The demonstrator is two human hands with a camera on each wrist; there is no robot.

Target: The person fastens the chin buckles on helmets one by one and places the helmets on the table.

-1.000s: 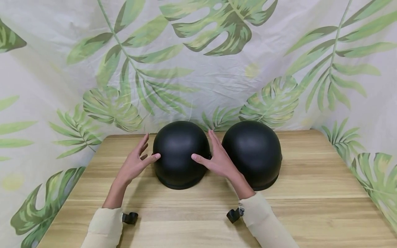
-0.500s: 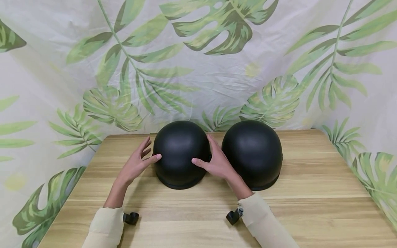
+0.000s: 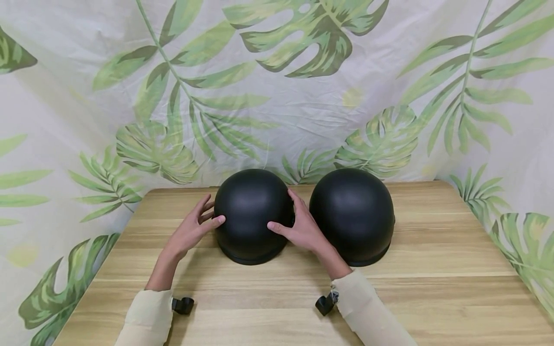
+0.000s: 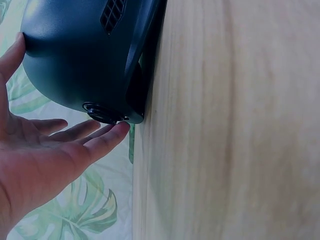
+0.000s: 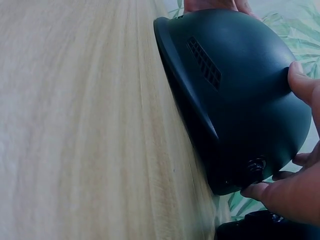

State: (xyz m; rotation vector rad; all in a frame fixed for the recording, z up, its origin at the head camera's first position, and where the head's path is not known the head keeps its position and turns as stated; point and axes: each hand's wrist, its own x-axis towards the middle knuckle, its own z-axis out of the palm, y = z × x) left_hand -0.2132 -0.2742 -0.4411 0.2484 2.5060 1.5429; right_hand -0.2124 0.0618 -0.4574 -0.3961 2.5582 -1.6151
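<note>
Two matte black helmets stand side by side, domes up, on a wooden table. The left helmet (image 3: 253,221) sits between both hands. My left hand (image 3: 188,233) is at its left side, thumb on the front of the dome. In the left wrist view, the rather straight fingers (image 4: 107,142) reach the round side fitting near the rim, with a gap before the palm. My right hand (image 3: 303,228) mirrors this on the right side, thumb on the dome; fingertips (image 5: 255,191) meet the lower edge by the other round fitting. The helmet's rim rests at the tabletop.
The right helmet (image 3: 352,218) stands close behind the right forearm, a narrow gap from the left one. Bare wooden tabletop (image 3: 255,307) lies in front. A leaf-patterned cloth (image 3: 303,120) hangs behind the table. Dark wrist cameras (image 3: 182,305) hang below the sleeves.
My fingers have drawn in against the left helmet's sides, the right fingers dropping lower along it. The helmet has shifted very slightly to the right. The right helmet stays put.
</note>
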